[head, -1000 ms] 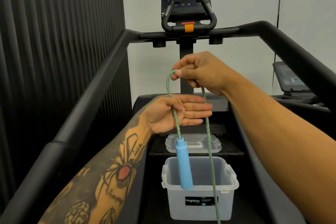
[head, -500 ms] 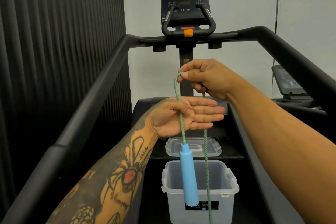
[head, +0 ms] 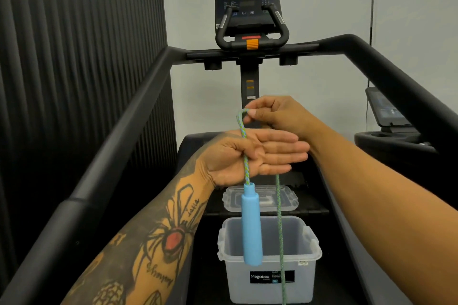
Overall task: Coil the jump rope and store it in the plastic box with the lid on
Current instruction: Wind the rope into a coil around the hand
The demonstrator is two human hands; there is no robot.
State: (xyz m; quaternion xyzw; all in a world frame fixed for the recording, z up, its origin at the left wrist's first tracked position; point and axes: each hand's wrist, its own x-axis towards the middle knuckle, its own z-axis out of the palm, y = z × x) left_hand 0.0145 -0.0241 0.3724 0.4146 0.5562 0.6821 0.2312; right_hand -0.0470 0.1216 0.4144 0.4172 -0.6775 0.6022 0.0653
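Black treadmill frame [head: 138, 96] fills the view, side rails running toward the console at 12 o'clock. On its deck at 6 o'clock stands the open translucent plastic box [head: 270, 280] with a black label; nothing is visible inside it. Its clear plastic lid [head: 282, 195] lies flat on the deck just beyond the box, toward 12 o'clock, not yet fitted. The left hand [head: 250, 158] is held flat, palm toward the camera, fingers extended and together toward 3 o'clock, closed on nothing; the green-and-blue braided jump rope [head: 245, 153] runs down across the palm in contact with it. The right hand [head: 275, 114], just above at 12 o'clock, pinches the bend of the rope between thumb and fingers. From that bend one strand drops over the left palm to the light blue cylindrical handle [head: 252, 225], which hangs upright over the box's left half; the other strand hangs behind the left fingers, past the box front and out of frame at 6 o'clock. Judgement: the rope is soft and limp, light, will sag and untwist if released; braid should give fair friction. The rigid handle acts as a pendulum weight. Best hold: strands gathered across the left palm with the thumb closed over them, near the handle.
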